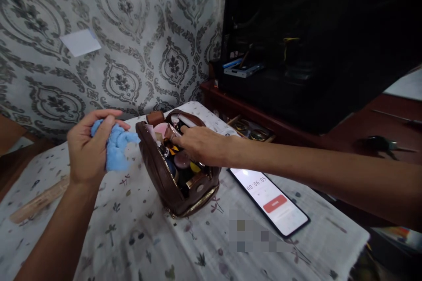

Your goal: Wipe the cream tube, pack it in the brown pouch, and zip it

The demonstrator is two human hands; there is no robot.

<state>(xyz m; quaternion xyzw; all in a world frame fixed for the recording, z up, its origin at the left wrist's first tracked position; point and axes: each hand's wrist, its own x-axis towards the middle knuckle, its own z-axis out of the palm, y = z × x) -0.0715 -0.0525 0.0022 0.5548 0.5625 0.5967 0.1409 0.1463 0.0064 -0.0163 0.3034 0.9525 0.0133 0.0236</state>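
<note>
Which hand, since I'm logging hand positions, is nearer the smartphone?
Right. The right hand reaches into the brown zippered bag beside the smartphone, its forearm over the phone's far end; the left hand, holding a light-blue cloth, is on the bag's opposite side, farther away.

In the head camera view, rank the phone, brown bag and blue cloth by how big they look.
1. Brown bag, largest
2. Phone
3. Blue cloth, smallest, partly covered by the left hand

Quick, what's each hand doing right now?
Left hand: closed, holding a light blue cloth.
Right hand: at the open brown bag; whether it grips anything cannot be told.
</note>
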